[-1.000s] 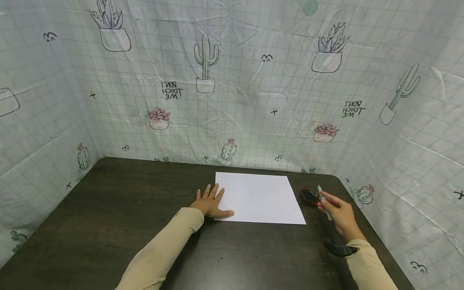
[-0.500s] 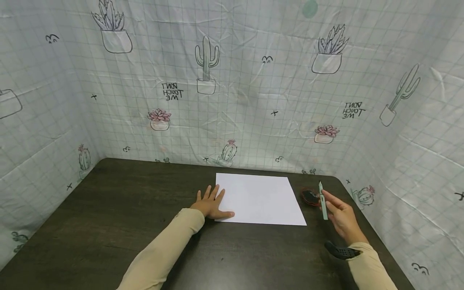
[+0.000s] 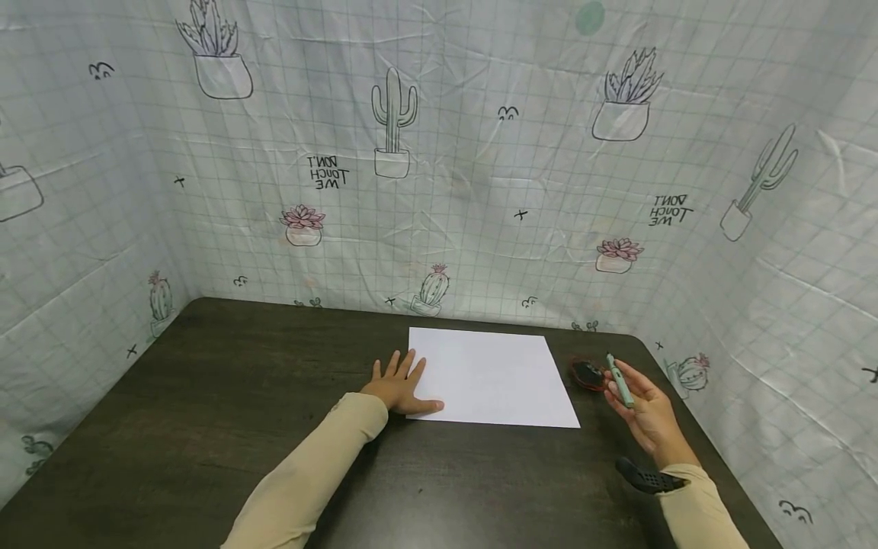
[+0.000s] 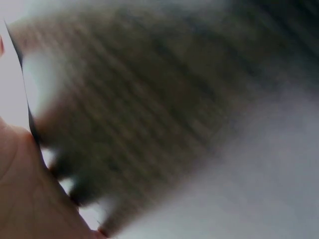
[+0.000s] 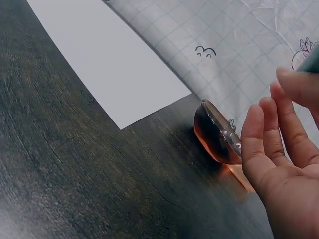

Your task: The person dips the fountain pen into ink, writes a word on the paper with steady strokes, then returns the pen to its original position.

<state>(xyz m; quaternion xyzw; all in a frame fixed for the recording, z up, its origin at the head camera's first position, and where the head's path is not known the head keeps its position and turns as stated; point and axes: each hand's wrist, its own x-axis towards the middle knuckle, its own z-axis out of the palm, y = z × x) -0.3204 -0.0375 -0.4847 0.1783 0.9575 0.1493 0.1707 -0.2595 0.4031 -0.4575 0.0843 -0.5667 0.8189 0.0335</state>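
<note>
A blank white sheet of paper [image 3: 490,377] lies on the dark table. My left hand [image 3: 400,391] rests flat on its left edge, fingers spread. Off the sheet's right side, my right hand [image 3: 648,412] holds a pale green pen [image 3: 621,383] above the table, its dark tip pointing away and slightly left. In the right wrist view only an end of the pen [image 5: 310,60] shows, by the thumb, while the other fingers curve loosely. Just left of that hand sits a black rounded thing with an orange-red glowing rim [image 3: 588,374], resembling a computer mouse.
The dark wooden table [image 3: 171,427] extends widely to the left and front. A pale cloth with cactus drawings [image 3: 466,191] hangs behind it and along both sides. A black watch strap [image 3: 648,478] circles the right wrist.
The pen has swung in my right hand, from leaning left to nearly upright and back to a left lean. The right palm has turned upward somewhat. My left hand stays put.
</note>
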